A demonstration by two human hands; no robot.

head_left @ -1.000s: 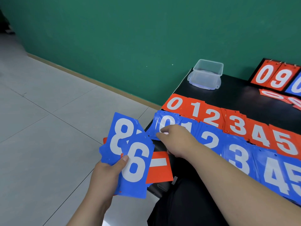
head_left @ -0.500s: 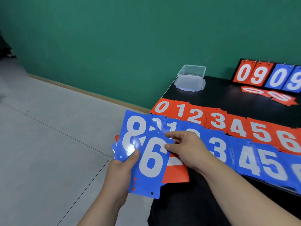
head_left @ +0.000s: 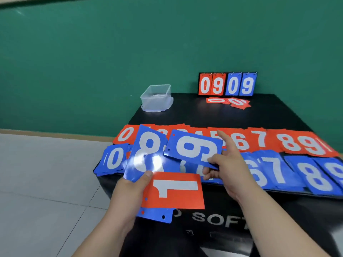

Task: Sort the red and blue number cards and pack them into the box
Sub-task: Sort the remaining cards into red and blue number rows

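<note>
The right hand (head_left: 228, 164) pinches a blue 6 card (head_left: 193, 151) by its right end, between the thumb and curled fingers, while its index finger (head_left: 223, 137) sticks out straight. The card is turned on its side and held in the air over the laid-out rows. Half a second ago it stood upright in the other hand's fan, with the right fingers only at its edge; now it is clear of that fan.

The left hand (head_left: 130, 190) grips what is left. Its thumb presses the lower edge of a blue 8 card (head_left: 146, 153). A red 1 card (head_left: 174, 190), lying sideways, was mostly covered by the 6 before and now shows in full. The punched edge of another blue card (head_left: 154, 215) sticks out below the red one.

Behind the hands, a red row (head_left: 259, 140) and, nearer, a blue row (head_left: 297, 173) of number cards lie overlapping on the black table (head_left: 204, 115). Both run from 0 at the left to 9 at the right. The view has swung right since the earlier frame, so the 7s, 8s and 9s are now in sight.

The clear plastic box (head_left: 156, 97) stands at the table's far left corner, well apart from both hands. A flip scoreboard (head_left: 227, 84) reading 0909 stands at the far edge against the green wall, with loose red cards (head_left: 228, 102) lying just in front of it.
</note>
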